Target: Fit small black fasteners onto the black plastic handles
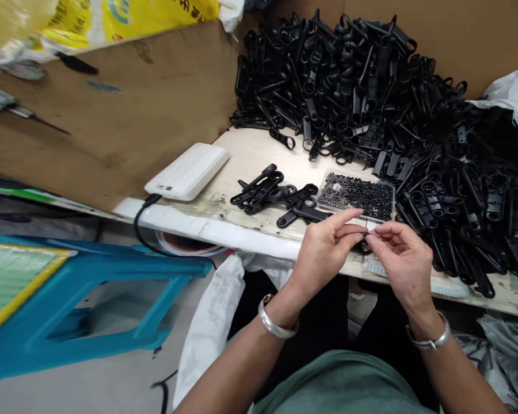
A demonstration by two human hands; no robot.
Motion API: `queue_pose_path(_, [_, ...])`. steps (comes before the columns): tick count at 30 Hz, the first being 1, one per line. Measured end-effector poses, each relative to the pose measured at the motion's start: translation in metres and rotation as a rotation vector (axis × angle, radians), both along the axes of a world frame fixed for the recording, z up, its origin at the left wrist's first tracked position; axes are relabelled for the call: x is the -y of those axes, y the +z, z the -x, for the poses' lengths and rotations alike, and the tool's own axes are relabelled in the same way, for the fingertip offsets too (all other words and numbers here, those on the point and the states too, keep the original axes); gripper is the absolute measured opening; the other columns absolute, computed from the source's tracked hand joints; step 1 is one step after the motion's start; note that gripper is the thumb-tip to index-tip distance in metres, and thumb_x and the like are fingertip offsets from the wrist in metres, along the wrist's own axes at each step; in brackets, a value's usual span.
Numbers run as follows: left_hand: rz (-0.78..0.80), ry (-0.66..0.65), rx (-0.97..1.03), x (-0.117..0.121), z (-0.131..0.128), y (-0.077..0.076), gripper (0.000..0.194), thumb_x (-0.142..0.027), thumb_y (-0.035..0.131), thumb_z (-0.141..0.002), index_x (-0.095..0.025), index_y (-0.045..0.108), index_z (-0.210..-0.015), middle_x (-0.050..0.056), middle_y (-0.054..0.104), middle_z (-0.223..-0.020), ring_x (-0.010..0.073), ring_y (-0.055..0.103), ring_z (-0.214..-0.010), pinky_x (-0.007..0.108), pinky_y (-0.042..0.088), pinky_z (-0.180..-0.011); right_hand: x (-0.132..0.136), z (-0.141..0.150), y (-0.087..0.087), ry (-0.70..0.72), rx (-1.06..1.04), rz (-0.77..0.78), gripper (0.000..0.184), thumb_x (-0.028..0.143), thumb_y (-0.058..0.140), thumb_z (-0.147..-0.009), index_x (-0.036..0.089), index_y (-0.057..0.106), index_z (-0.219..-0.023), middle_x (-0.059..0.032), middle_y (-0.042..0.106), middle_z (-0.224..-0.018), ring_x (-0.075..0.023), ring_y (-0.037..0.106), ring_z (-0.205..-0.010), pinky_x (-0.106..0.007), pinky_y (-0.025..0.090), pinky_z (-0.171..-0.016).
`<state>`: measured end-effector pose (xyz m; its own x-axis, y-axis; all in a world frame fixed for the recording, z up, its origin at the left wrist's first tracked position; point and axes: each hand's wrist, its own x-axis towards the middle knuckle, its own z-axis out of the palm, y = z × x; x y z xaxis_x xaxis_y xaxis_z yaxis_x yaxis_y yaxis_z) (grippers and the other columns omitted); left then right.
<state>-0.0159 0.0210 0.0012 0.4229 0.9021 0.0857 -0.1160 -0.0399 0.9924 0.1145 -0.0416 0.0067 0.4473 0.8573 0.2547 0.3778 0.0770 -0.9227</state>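
My left hand (326, 244) and my right hand (399, 253) meet above the table's front edge, thumbs and fingertips pinched together. Between the fingertips is a small dark part (365, 234), mostly covered, so its kind cannot be made out. Just behind the hands stands a clear plastic box (386, 218) holding many tiny black pieces (371, 195) and small grey metal pieces (334, 198). Left of the box lies a small group of black plastic parts with ringed ends (263, 190). A silver bracelet circles each wrist.
A large heap of similar black parts (341, 75) fills the back and right of the table (246, 144). To the left lie a white power bank (190, 172) with a black cable (138, 224) and a screwdriver-like tool (21, 109). A blue plastic stool (112, 333) stands below.
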Motion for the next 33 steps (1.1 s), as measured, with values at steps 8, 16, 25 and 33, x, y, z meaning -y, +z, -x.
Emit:
queue_pose_path(8, [-0.428, 0.092, -0.307, 0.006, 0.004, 0.0, 0.034, -0.009, 0.056, -0.085, -0.019, 0.062, -0.116, 0.001, 0.077, -0.096, 0.0157, 0.073, -0.091, 0.025, 0.057, -0.085, 0.006, 0.001, 0.0, 0.013, 0.522, -0.079, 0.006, 0.019, 0.06, -0.087, 0.022, 0.065, -0.088, -0.0007, 0.073, -0.084, -0.0152, 0.069, -0.074, -0.029, 0.058, -0.076])
queue_pose_path(16, [-0.541, 0.185, -0.416, 0.017, -0.001, -0.006, 0.028, -0.01, 0.055, -0.088, -0.018, 0.063, -0.113, 0.002, 0.077, -0.096, 0.0159, 0.073, -0.087, 0.023, 0.059, -0.078, 0.008, 0.004, -0.003, -0.032, 0.394, -0.009, 0.005, 0.021, 0.063, -0.084, 0.02, 0.065, -0.089, -0.0006, 0.074, -0.083, -0.0145, 0.07, -0.069, -0.026, 0.06, -0.07])
queue_pose_path(25, [-0.536, 0.136, -0.413, 0.019, -0.002, -0.009, 0.03, -0.013, 0.051, -0.091, -0.02, 0.06, -0.119, 0.003, 0.075, -0.103, 0.0152, 0.072, -0.093, 0.024, 0.057, -0.083, 0.006, 0.002, 0.0, -0.046, 0.459, -0.017, 0.006, 0.019, 0.061, -0.083, 0.022, 0.066, -0.085, -0.0001, 0.073, -0.08, -0.0143, 0.069, -0.067, -0.028, 0.06, -0.07])
queue_pose_path(33, [-0.961, 0.04, -0.869, 0.002, 0.021, -0.002, 0.016, -0.014, 0.058, -0.087, -0.019, 0.065, -0.101, 0.008, 0.072, -0.109, 0.0263, 0.062, -0.101, 0.043, 0.042, -0.082, 0.016, -0.029, -0.009, -0.097, 0.378, 0.099, 0.007, 0.027, 0.066, -0.081, 0.02, 0.067, -0.083, -0.0017, 0.074, -0.08, -0.0167, 0.07, -0.071, -0.03, 0.058, -0.071])
